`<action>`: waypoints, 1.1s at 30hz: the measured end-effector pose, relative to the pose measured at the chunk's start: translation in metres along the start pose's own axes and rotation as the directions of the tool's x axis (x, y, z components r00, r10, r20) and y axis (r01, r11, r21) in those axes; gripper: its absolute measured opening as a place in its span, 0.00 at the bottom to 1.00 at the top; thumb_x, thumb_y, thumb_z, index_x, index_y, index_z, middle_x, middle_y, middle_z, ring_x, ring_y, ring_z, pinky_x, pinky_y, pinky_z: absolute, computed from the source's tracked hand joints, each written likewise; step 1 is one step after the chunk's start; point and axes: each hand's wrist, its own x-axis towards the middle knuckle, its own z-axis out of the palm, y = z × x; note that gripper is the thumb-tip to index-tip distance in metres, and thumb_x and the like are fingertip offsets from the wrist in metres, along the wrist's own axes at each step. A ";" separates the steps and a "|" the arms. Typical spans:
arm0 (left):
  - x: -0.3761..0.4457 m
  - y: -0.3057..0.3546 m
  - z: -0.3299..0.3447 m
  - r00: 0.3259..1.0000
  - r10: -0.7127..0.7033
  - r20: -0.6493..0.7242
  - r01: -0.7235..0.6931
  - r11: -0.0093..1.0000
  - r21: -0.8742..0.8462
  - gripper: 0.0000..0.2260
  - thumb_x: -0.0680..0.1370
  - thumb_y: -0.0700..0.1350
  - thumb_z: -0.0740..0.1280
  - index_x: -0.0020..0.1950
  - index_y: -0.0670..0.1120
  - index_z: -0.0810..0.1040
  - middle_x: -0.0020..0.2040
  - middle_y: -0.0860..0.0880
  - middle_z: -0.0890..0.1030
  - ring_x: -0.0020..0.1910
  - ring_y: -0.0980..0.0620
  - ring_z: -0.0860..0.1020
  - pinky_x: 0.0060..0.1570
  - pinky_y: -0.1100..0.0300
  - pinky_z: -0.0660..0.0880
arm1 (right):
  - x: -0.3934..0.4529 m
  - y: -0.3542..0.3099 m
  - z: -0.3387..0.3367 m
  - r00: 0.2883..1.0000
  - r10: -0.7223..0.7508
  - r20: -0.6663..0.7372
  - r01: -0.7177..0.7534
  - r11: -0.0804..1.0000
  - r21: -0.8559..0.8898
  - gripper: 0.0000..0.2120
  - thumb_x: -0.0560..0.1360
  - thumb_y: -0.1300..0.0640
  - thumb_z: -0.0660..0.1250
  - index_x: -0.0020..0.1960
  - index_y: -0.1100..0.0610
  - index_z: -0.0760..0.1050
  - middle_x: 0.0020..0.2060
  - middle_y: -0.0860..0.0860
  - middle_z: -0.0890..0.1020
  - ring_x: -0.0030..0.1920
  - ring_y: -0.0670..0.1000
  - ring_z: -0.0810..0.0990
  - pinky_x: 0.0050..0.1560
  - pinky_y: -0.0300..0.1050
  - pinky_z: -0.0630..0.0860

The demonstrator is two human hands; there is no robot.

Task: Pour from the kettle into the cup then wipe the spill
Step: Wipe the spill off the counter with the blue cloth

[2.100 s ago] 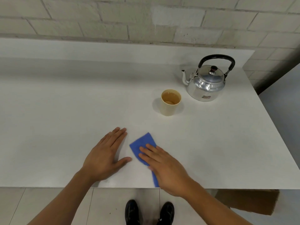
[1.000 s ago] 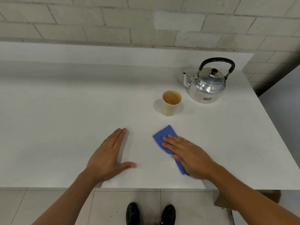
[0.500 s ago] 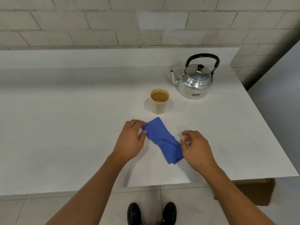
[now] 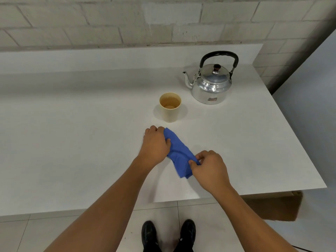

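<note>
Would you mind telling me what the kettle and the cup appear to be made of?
Kettle: polished metal, likely aluminium or steel, given its mirror-like reflections; the arched handle looks like black plastic. Cup: matte cream, possibly paper or plastic; the look leaves that open.

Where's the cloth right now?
The blue cloth lies on the white table, just in front of the cup, pinched between left hand and right hand.

Both forearms bare to frame edge, no sleeves visible. Left hand [image 4: 156,146] bare: no glove, ring, watch or band seen. Right hand [image 4: 209,170] likewise bare, wrist unadorned. Black shoes [image 4: 168,233] at 6 o'clock, pair side by side, rounded toes, slight sheen, white speck on right one near laces. Dark trouser hem just visible above shoes.
</note>
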 end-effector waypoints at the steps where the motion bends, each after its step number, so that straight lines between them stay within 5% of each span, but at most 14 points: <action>1: -0.001 -0.001 0.000 1.000 -0.006 0.003 0.006 0.999 -0.037 0.18 0.84 0.47 0.63 0.70 0.40 0.74 0.62 0.39 0.78 0.61 0.41 0.75 0.62 0.50 0.73 | 0.001 -0.001 0.000 1.000 0.001 0.001 -0.001 1.000 -0.001 0.06 0.73 0.54 0.71 0.42 0.56 0.79 0.39 0.48 0.77 0.40 0.50 0.77 0.34 0.39 0.70; 8: -0.018 -0.022 -0.014 0.995 -0.097 0.023 0.098 0.896 -0.434 0.08 0.79 0.43 0.68 0.57 0.47 0.76 0.49 0.51 0.80 0.44 0.54 0.79 0.39 0.67 0.71 | 0.004 -0.010 -0.005 0.999 0.040 -0.012 -0.037 0.980 0.196 0.04 0.75 0.56 0.69 0.42 0.52 0.75 0.35 0.48 0.81 0.35 0.49 0.81 0.36 0.48 0.81; 12: -0.034 -0.048 -0.032 0.970 -0.240 0.048 0.214 0.737 -0.641 0.10 0.78 0.42 0.68 0.59 0.48 0.78 0.51 0.52 0.83 0.50 0.52 0.83 0.43 0.62 0.76 | 0.012 -0.030 -0.006 0.999 0.029 -0.028 -0.016 0.926 0.378 0.04 0.76 0.55 0.72 0.46 0.49 0.77 0.40 0.44 0.82 0.39 0.42 0.81 0.35 0.32 0.74; 15: -0.043 -0.072 -0.049 0.945 -0.327 0.029 0.250 0.661 -0.708 0.10 0.78 0.40 0.68 0.58 0.48 0.80 0.54 0.49 0.85 0.52 0.47 0.84 0.51 0.51 0.81 | 0.021 -0.055 0.002 0.998 0.032 0.061 -0.057 0.886 0.460 0.07 0.75 0.56 0.73 0.49 0.47 0.78 0.43 0.45 0.83 0.41 0.44 0.82 0.33 0.29 0.73; 21: -0.047 -0.130 -0.084 0.888 -0.458 -0.051 0.277 0.618 -0.735 0.09 0.78 0.39 0.68 0.57 0.48 0.81 0.50 0.46 0.85 0.51 0.42 0.84 0.49 0.48 0.80 | 0.036 -0.114 0.033 0.983 -0.047 0.176 -0.041 0.883 0.468 0.13 0.73 0.59 0.73 0.53 0.47 0.79 0.44 0.48 0.84 0.44 0.47 0.83 0.38 0.37 0.78; 33: -0.038 -0.231 -0.124 0.814 -0.554 -0.175 0.417 0.767 -0.487 0.07 0.77 0.42 0.70 0.55 0.47 0.80 0.49 0.47 0.85 0.47 0.44 0.83 0.42 0.56 0.75 | 0.067 -0.189 0.109 0.951 -0.169 0.259 0.069 0.932 0.356 0.12 0.72 0.64 0.76 0.54 0.55 0.82 0.35 0.46 0.78 0.35 0.44 0.78 0.35 0.31 0.73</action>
